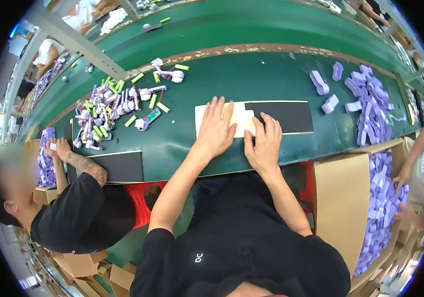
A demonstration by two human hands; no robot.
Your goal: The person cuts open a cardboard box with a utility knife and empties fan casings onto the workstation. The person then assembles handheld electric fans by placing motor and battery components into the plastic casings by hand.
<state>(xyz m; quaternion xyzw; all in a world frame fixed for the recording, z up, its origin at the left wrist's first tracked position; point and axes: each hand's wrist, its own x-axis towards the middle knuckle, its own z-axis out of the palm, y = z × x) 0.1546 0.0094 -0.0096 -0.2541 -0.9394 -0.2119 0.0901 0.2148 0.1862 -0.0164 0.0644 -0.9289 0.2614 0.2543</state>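
My left hand [217, 126] lies flat with its fingers spread on a pale yellow sheet [200, 115] on the green table. Beside it on the right, my right hand [263, 143] rests at the sheet's right part, its thumb and fingers apart. A black mat [293, 118] lies under and to the right of the sheet, its left part hidden. Neither hand is closed round anything.
Purple and white parts with green cylinders [108, 106] are heaped at the left. Purple pieces [370, 106] are piled at the right, above a filled cardboard box [341, 198]. A co-worker [81, 208] sits at the left by another black mat [120, 167]. Another person's hands [403, 178] reach into the box.
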